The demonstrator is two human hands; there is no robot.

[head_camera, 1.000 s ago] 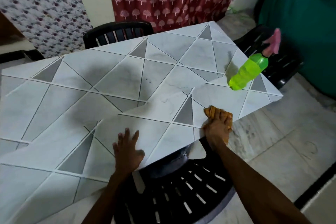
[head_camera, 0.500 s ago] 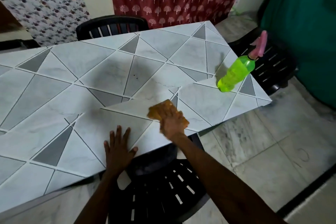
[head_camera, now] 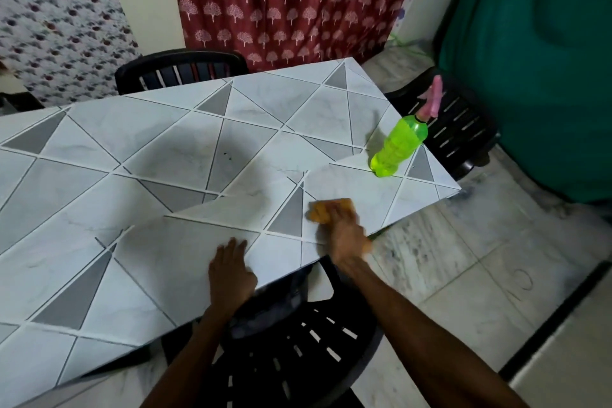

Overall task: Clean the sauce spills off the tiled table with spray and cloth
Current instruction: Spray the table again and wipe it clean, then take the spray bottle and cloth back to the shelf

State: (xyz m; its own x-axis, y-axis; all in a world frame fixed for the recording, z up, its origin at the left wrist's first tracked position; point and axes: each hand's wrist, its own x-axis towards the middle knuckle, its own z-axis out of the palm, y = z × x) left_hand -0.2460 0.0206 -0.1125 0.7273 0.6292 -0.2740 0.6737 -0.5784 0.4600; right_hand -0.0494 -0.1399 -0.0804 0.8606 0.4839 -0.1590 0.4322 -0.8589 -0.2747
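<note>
Grey-and-white tiled table [head_camera: 139, 278] takes up most of the room, so going from the near side out: a black plastic chair [head_camera: 291, 361] is tucked under the near edge and the person is leaning over it. Left hand [head_camera: 231, 272] lies flat on the tiles right at that edge, fingers straight and a bit apart, holding nothing, just bracing I'd guess. Right hand [head_camera: 347, 235] is at about 2 o'clock from it, pressing down on an orange cloth [head_camera: 319, 210]. It's smeared with blur, but the fingers look bunched together over the wad, which pokes out at the hand's 11 o'clock. No obvious sauce around the cloth. The only marks I can pick out are a few tiny dark specks [head_camera: 227, 156] in a shadowy patch. They sit roughly 10 o'clock from the cloth and dead 12 o'clock from the left hand, well apart from both, and I can't tell if they're sauce. My guess is the next wipe heads toward 10 o'clock. Green spray bottle [head_camera: 399, 146] with a pink trigger stands on its base near the table's right edge, 1 o'clock from the cloth, nobody touching it, and I can't tell how full it is. Beyond it there's a side chair [head_camera: 460, 129], a far chair [head_camera: 182, 71] and a red curtain [head_camera: 284, 0].
</note>
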